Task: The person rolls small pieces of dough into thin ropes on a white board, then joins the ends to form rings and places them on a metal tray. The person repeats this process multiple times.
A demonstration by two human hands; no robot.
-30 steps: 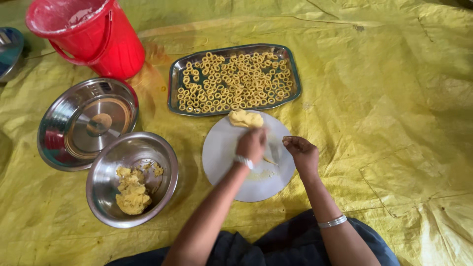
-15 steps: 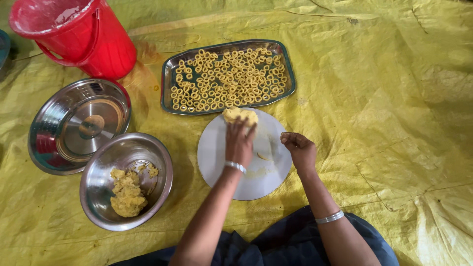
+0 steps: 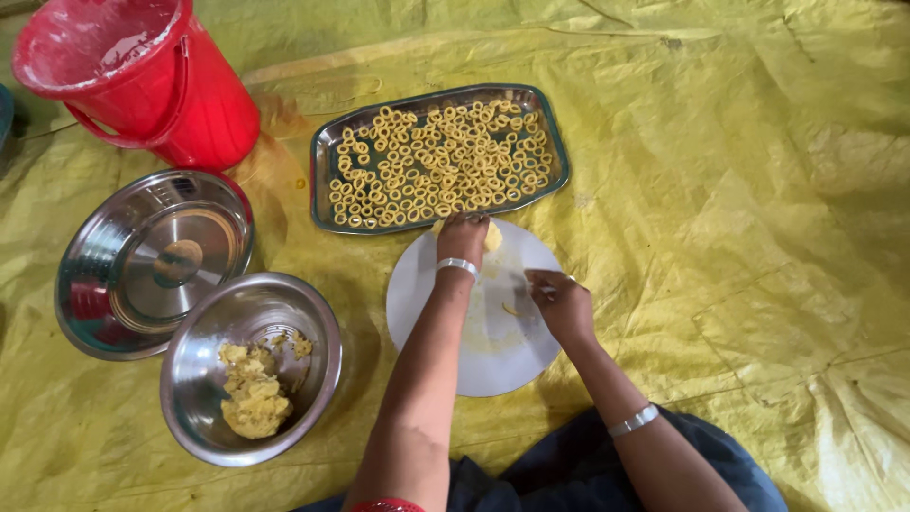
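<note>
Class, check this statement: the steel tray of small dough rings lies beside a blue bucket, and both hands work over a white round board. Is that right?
One detail is wrong: the bucket is red, not blue, as the head view shows. The rest holds: the steel tray holds small dough rings, and the left hand and right hand work over the white round board.

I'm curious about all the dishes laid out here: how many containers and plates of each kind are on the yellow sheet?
Red bucket: 1
Steel bowl with dough: 1
Steel lid: 1
Steel tray of dough rings: 1
White plate: 1
Total: 5
</note>
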